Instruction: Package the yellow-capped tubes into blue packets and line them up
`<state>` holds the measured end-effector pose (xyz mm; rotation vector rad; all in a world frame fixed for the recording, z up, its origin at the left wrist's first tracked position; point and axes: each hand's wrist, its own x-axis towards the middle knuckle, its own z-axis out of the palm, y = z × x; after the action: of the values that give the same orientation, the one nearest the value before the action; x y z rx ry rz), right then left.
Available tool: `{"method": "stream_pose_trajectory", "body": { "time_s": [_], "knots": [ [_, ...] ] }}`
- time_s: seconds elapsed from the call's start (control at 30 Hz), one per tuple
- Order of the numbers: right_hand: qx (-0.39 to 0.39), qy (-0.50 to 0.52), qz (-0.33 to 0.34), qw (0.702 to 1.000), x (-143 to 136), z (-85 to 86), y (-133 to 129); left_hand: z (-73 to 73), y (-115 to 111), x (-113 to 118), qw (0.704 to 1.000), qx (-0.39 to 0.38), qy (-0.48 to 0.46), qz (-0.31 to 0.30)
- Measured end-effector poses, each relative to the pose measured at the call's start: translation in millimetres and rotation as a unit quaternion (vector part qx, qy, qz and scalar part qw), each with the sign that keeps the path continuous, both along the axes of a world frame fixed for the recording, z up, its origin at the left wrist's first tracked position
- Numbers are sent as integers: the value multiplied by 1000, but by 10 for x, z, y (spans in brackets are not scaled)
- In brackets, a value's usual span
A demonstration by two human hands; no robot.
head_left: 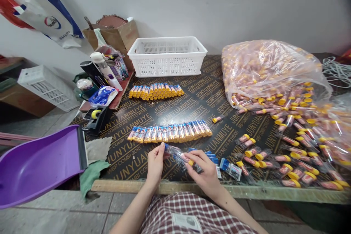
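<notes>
At the table's near edge, my left hand [155,161] pinches the blue end of a clear plastic bag [175,150]. My right hand [204,170] holds a small yellow-capped tube [187,158] at the bag's other end. How far the tube sits inside the bag I cannot tell. Beneath and beside my right hand lie flat blue-topped bags [230,169]. Just beyond my hands runs a row of bagged tubes [170,132], with a second stacked row [156,90] farther back.
A white basket [167,64] stands against the wall. On the right, a large clear sack [268,62] spills loose yellow-capped tubes [298,153] over the table. Bottles [100,62] and a tape dispenser [95,119] are on the left, near a purple dustpan [46,164].
</notes>
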<state>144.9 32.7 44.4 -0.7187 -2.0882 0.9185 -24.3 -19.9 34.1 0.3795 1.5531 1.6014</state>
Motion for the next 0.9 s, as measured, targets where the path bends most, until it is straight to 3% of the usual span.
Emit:
{"method": "stream_pose_trajectory", "body": {
  "time_s": [0.2, 0.27, 0.4, 0.5, 0.63, 0.9],
  "knots": [
    [-109, 4, 88, 990, 41, 26, -24, 161, 57, 81, 985, 51, -154, -57],
    [-87, 10, 77, 993, 53, 7, -27, 212, 70, 106, 979, 42, -183, -83],
    [-4, 7, 7, 1000, 76, 2, 1, 292, 54, 179, 960, 14, -188, -207],
    [-15, -3, 48, 999, 101, 35, 45, 330, 30, 242, 948, 9, -188, -256],
    [-61, 11, 124, 990, 131, 31, 82, 360, 21, 297, 944, 10, -196, -266],
    [-87, 62, 119, 987, 125, -28, 59, 384, 10, 331, 947, 6, -207, -247]
  ]
}}
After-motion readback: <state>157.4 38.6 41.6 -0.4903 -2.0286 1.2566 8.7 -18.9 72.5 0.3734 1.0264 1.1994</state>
